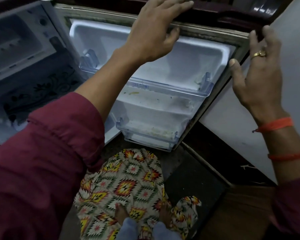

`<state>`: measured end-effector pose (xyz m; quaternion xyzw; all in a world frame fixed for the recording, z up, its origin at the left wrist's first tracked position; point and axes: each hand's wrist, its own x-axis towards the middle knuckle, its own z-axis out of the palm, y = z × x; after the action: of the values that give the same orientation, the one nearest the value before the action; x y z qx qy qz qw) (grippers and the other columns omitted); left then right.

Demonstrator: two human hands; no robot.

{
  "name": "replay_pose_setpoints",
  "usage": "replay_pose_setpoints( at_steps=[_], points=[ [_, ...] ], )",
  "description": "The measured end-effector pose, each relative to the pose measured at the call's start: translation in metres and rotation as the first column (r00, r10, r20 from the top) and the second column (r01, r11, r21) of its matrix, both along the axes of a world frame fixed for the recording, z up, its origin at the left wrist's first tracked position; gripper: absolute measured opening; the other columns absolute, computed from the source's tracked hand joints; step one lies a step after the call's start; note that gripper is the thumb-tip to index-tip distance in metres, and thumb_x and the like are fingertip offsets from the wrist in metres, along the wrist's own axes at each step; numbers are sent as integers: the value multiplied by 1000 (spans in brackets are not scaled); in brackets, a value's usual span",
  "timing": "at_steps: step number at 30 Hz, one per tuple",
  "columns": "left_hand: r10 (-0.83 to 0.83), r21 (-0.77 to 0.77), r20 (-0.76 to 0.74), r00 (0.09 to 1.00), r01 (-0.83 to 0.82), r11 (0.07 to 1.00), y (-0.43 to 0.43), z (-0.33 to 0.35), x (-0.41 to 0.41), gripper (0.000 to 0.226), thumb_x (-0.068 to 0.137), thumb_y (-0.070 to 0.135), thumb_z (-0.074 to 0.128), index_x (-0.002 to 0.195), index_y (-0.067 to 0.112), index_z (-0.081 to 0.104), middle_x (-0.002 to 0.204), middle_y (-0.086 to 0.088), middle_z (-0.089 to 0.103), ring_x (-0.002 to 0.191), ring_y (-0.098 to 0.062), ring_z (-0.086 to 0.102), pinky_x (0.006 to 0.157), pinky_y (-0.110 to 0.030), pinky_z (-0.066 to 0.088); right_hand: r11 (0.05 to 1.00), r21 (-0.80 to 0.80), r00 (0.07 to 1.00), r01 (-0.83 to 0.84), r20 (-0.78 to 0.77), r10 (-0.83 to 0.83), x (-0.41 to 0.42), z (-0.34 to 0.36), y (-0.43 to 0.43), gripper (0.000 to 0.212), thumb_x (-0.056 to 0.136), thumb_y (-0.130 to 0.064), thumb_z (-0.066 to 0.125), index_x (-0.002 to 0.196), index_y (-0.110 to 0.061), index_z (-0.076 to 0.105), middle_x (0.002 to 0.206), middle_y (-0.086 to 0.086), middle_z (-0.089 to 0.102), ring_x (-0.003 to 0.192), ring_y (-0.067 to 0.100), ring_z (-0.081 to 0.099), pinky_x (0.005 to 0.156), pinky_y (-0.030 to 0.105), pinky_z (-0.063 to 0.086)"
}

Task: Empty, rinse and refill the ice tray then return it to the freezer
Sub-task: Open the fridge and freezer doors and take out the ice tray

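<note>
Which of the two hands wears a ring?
The right hand, at the door's outer edge, wears a gold ring; the left hand on the door's top is bare.

Scene is dim overall, with a cool bluish cast. The brightest area is the white moulded plastic inner liner of the open fridge door (pixel 189 64), lit softly from above. The dark maroon glossy fridge top (pixel 249 11) at far right carries streaky glare. Wide-angle distortion bends edges near the frame borders. The maroon fabric sleeve (pixel 42 161) at near left is soft and blurred.
</note>
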<state>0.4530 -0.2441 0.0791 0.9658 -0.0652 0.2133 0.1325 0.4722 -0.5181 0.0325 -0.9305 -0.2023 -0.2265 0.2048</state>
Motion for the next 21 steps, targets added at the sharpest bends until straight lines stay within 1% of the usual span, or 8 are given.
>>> replay_pose_setpoints(
  at_steps=[3, 6, 8, 10, 12, 14, 18, 21],
  points=[
    [-16, 34, -5, 1000, 16, 999, 2, -1, 3, 60, 93, 32, 41, 153, 29, 38, 157, 11, 39, 145, -16, 33, 118, -26, 17, 1000, 4, 1000, -5, -15, 5, 5, -2, 2, 67, 103, -41, 44, 157, -7, 22, 164, 12, 13, 153, 22, 14, 116, 17, 17],
    [-40, 77, -3, 999, 41, 996, 3, -5, 3, 63, 92, 31, 40, 154, 25, 37, 156, 7, 40, 143, -20, 35, 116, -31, 24, 1000, 16, 1000, -8, -27, 8, 6, -3, 4, 68, 102, -41, 44, 157, -7, 22, 164, 13, 12, 153, 23, 12, 116, 15, 15],
    [-35, 109, 10, 999, 34, 994, 3, -11, -1, 63, 92, 32, 39, 155, 22, 35, 157, 4, 38, 143, -23, 34, 117, -31, 23, 999, 37, 1000, -13, -18, 14, 2, -6, 7, 67, 102, -43, 44, 156, -8, 26, 163, 13, 15, 152, 23, 16, 114, 15, 19],
    [-17, 108, 34, 999, 13, 994, 5, -20, -9, 64, 93, 31, 40, 155, 21, 33, 160, 1, 33, 148, -25, 29, 121, -34, 14, 997, 74, 1000, -14, 15, 13, -6, -9, 11, 64, 101, -46, 45, 152, -10, 34, 160, 13, 23, 146, 22, 28, 108, 17, 30],
    [-2, 42, 45, 999, 1, 999, 9, -32, -24, 64, 94, 28, 43, 156, 20, 31, 164, -3, 27, 153, -28, 18, 124, -42, 6, 994, 106, 998, -37, 63, 31, -16, -13, 20, 57, 99, -45, 49, 146, -14, 44, 153, 14, 31, 138, 22, 37, 104, 16, 34],
    [2, -64, 33, 999, 0, 998, 14, -44, -42, 65, 95, 25, 47, 157, 18, 30, 166, -6, 23, 154, -30, 13, 125, -49, 8, 987, 134, 993, -94, 81, 83, -27, -17, 29, 50, 98, -42, 52, 139, -13, 51, 146, 16, 37, 133, 21, 41, 104, 13, 33],
    [101, -282, -19, 995, -102, 954, 37, -72, -89, 61, 98, 23, 52, 155, 16, 34, 164, -9, 27, 153, -31, 18, 122, -56, 15, 956, 173, 971, -237, 11, 239, -54, -28, 64, 42, 97, -35, 56, 131, -11, 57, 140, 19, 42, 128, 22, 45, 99, 6, 29],
    [175, -366, -45, 984, -179, 913, 63, -91, -127, 58, 99, 20, 56, 153, 12, 37, 161, -11, 34, 151, -27, 26, 121, -52, 22, 930, 171, 939, -326, -59, 340, -73, -37, 99, 41, 98, -35, 56, 131, -12, 57, 139, 18, 42, 128, 19, 44, 95, 0, 26]
  ],
)
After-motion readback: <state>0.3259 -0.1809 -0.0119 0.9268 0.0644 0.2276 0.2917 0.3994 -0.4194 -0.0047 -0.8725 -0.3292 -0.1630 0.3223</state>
